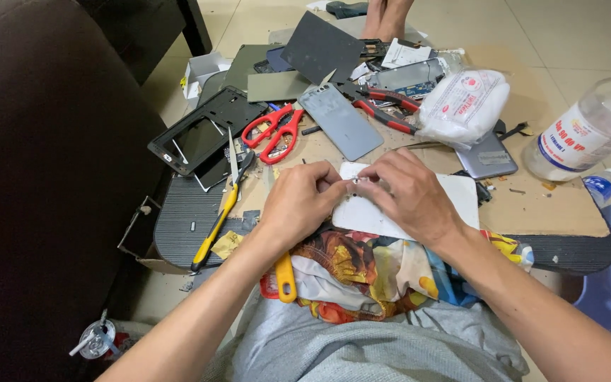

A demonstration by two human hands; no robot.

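A white phone back cover [454, 201] lies flat on the low work board [532, 212], just in front of my knees. My left hand [298, 201] and my right hand [408, 194] both rest on its upper left corner, fingertips pinched together at the camera cutout. Whatever small part sits between the fingertips is hidden by my fingers. A colourful cloth [362, 272] lies on my lap beneath the cover's near edge.
Red-handled scissors [274, 134], a grey phone back [341, 122], red pliers [383, 106], a yellow-handled knife [217, 226], a black phone frame [203, 127] and a white bag of cotton [464, 105] crowd the board. A clear plastic bottle [588, 131] lies at right. Someone's feet [387, 18] are at the far end.
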